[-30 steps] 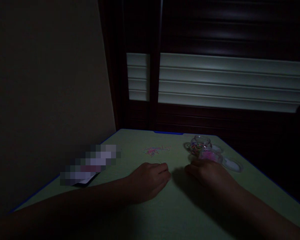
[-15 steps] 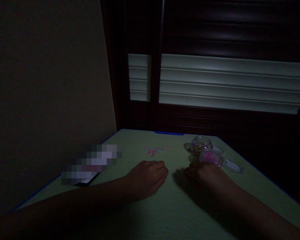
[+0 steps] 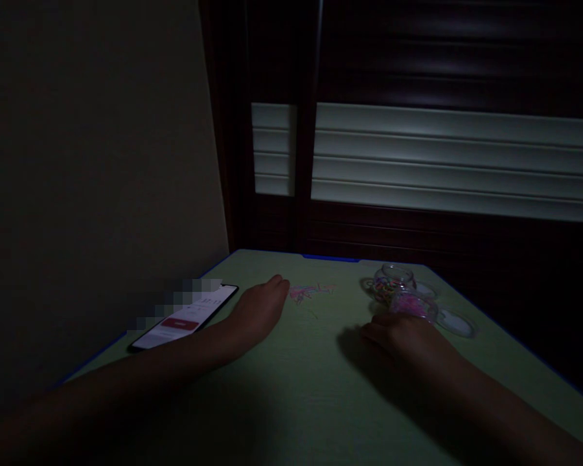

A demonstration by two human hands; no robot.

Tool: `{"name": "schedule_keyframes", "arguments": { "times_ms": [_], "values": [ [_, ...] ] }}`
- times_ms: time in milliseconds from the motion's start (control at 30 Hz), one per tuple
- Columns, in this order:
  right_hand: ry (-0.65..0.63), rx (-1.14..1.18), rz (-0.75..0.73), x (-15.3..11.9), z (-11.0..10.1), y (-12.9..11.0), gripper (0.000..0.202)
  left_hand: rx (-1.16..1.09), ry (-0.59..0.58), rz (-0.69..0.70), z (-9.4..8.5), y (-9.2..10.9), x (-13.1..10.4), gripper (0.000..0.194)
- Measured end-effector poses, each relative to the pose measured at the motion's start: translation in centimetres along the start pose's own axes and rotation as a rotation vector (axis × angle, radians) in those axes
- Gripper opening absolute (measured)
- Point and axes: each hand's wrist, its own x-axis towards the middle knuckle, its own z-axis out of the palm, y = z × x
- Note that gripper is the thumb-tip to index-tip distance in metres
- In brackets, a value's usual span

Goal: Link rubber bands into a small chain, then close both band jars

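Note:
My left hand (image 3: pixel 260 310) is just left of a loose pile of small thin coloured pieces (image 3: pixel 305 293), mostly pink, on the green tabletop. Its fingers are pressed together, and whatever they may hold is too dark and small to make out. In front of the jars rests my right hand (image 3: pixel 401 333), low over the table with the fingers curled in a pinch; their contents are hidden. Just beyond it lies a clear jar of pink pieces (image 3: pixel 412 305), partly covered by the hand. Behind that is an open clear jar of multicoloured pieces (image 3: pixel 392 285).
A phone (image 3: pixel 189 318) with a lit screen lies at the table's left. Round clear lids (image 3: pixel 455 322) lie right of the jars. One thin piece (image 3: pixel 313 315) sits apart from the pile. Wall (image 3: pixel 102 162) bounds the left, dark wooden panelling (image 3: pixel 369 226) the far side.
My left hand has moved away and to the left, up to the pile's left side, uncovering a single thin piece on the table. My right hand has barely moved.

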Motion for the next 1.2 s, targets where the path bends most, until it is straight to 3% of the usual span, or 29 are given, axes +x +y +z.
{"name": "schedule_keyframes", "arguments": {
  "times_ms": [600,1200],
  "values": [
    [0.026,0.004,-0.026,0.2,0.9,0.4,0.019,0.127,-0.136,-0.068,1.8,-1.2,0.8,0.026],
    [0.037,-0.013,-0.033,0.2,0.9,0.5,0.017,0.136,-0.146,-0.109,1.8,-1.0,1.0,0.026]
  ]
}}
